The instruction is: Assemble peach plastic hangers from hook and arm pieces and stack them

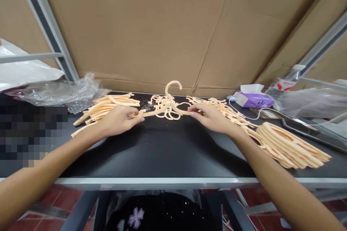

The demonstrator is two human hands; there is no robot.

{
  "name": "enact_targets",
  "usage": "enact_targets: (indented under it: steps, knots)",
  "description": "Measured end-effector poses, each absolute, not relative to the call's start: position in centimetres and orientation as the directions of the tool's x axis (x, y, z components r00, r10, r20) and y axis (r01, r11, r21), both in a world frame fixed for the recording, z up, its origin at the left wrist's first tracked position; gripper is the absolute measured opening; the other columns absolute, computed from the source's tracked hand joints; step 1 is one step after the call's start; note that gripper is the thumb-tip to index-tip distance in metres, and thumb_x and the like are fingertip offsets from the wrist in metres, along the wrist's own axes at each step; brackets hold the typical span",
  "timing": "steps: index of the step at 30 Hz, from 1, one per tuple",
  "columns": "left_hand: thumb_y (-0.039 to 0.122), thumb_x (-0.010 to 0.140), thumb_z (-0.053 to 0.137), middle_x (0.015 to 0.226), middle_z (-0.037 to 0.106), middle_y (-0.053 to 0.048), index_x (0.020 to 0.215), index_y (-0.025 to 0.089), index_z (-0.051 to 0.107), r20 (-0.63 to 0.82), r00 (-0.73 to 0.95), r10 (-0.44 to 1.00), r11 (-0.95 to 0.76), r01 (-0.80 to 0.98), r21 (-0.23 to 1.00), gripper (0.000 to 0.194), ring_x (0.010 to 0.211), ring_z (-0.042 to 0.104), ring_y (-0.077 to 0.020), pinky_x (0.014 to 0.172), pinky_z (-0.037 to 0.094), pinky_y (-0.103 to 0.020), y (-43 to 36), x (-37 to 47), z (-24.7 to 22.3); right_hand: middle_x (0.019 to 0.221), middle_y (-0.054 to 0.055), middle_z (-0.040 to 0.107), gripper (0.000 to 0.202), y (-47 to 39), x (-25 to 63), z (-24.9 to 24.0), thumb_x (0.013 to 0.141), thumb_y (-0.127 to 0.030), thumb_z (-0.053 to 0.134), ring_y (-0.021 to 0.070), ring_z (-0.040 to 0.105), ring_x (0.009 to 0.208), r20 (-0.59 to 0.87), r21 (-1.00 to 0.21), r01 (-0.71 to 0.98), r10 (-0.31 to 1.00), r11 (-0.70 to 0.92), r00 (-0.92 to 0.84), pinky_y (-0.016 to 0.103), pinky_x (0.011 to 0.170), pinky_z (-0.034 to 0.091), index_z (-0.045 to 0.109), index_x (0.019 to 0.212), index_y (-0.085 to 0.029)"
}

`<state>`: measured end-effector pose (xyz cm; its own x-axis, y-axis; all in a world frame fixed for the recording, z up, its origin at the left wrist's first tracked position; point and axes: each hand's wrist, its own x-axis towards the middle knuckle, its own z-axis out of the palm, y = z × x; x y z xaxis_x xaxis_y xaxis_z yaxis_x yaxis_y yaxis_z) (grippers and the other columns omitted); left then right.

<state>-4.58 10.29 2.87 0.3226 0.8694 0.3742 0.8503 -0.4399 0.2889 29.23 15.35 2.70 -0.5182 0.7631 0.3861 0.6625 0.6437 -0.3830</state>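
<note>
A cream plastic clothes hanger is held up over the black tabletop, its hook at the top and its arms spread to both sides. The fingers of my left hand pinch the left arm's end, where a small notch or hook shape shows. On the other side, my right hand is closed on the right arm's end between thumb and fingers. Behind the hanger lies a heap of cream hook pieces, partly hidden by it. Loose cream hanger arms are piled beside my left hand.
More cream hanger pieces run along the right, with a neat stack near the front. A purple tissue pack, a bottle and a white cable sit back right. Clear plastic wrap lies left; cardboard stands behind.
</note>
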Motion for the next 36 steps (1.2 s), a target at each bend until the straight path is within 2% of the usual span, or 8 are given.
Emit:
enact_targets:
  steps: [5,11,14,16,19,22,29,36]
  knots:
    - [0.051,0.086,0.055,0.051,0.037,0.005,0.055,0.019,0.041,0.399,0.292,0.869,-0.436,0.833,0.341,0.046,0.051,0.034,-0.01,0.053,0.024,-0.025,10.1,-3.8,2.6,0.1,0.005,0.073,0.023,14.0,27.0,2.9,0.091,-0.033,0.057,0.019,0.064,0.085,0.369,-0.484,0.572,0.747,0.663,-0.553,0.032,0.076,0.048,0.067,0.107,-0.021]
    - [0.049,0.087,0.054,0.052,0.044,0.005,0.061,0.018,0.054,0.336,0.335,0.88,-0.45,0.814,0.367,0.041,0.051,0.041,-0.011,0.052,0.026,-0.024,9.6,-2.9,2.2,0.072,-0.001,0.064,0.033,13.5,24.0,3.5,0.084,-0.045,0.066,0.0143,0.054,0.064,0.336,-0.545,0.558,0.773,0.626,-0.539,0.028,0.063,0.041,0.067,0.106,-0.02]
    - [0.048,0.088,0.054,0.054,0.049,0.004,0.067,0.017,0.059,0.304,0.355,0.884,-0.449,0.825,0.344,0.038,0.052,0.044,-0.0119,0.052,0.026,-0.025,9.5,-2.8,2.1,0.069,-0.003,0.062,0.039,13.8,23.1,3.5,0.081,-0.043,0.068,0.0134,0.053,0.061,0.274,-0.623,0.54,0.804,0.566,-0.527,0.027,0.061,0.04,0.067,0.112,-0.02]
    - [0.049,0.088,0.055,0.056,0.051,0.003,0.071,0.017,0.061,0.302,0.348,0.888,-0.438,0.84,0.321,0.037,0.053,0.045,-0.0126,0.053,0.027,-0.025,9.6,-2.9,2.2,0.068,-0.002,0.063,0.033,13.9,22.9,3.4,0.081,-0.04,0.067,0.0129,0.053,0.059,0.227,-0.667,0.513,0.803,0.54,-0.55,0.027,0.06,0.04,0.069,0.107,-0.02]
    - [0.053,0.091,0.052,0.063,0.056,0.003,0.095,0.018,0.066,0.359,0.315,0.878,-0.433,0.842,0.321,0.038,0.055,0.048,-0.0142,0.056,0.031,-0.025,9.7,-3.3,2.4,0.067,-0.001,0.064,0.022,13.9,23.1,3.5,0.081,-0.038,0.065,0.0129,0.054,0.06,0.234,-0.694,0.489,0.808,0.529,-0.541,0.028,0.061,0.04,0.072,0.087,-0.018]
    - [0.054,0.096,0.043,0.069,0.061,0.003,0.115,0.02,0.06,0.403,0.302,0.864,-0.449,0.824,0.346,0.042,0.059,0.054,-0.0158,0.061,0.035,-0.026,9.9,-3.8,2.4,0.069,0.001,0.065,0.024,14.0,23.9,3.6,0.078,-0.041,0.067,0.0142,0.055,0.064,0.27,-0.698,0.491,0.827,0.521,-0.494,0.029,0.064,0.04,0.072,0.077,-0.018]
    - [0.045,0.1,0.04,0.086,0.068,0.0,0.105,0.022,0.063,0.335,0.427,0.84,-0.523,0.804,0.285,0.033,0.074,0.06,-0.0173,0.067,0.039,-0.026,10.2,-4.1,2.2,0.07,0.001,0.063,0.027,14.1,24.3,3.3,0.076,-0.043,0.067,0.0135,0.052,0.064,0.263,-0.71,0.495,0.841,0.5,-0.473,0.029,0.063,0.038,0.072,0.079,-0.017]
    - [0.039,0.098,0.046,0.095,0.07,-0.003,0.098,0.021,0.07,0.375,0.513,0.772,-0.594,0.792,0.14,0.031,0.085,0.063,-0.0184,0.075,0.041,-0.028,10.9,-5.0,2.0,0.071,0.002,0.065,0.023,14.0,24.1,2.7,0.079,-0.038,0.065,0.0128,0.052,0.063,0.28,-0.697,0.49,0.828,0.523,-0.486,0.028,0.06,0.037,0.072,0.083,-0.016]
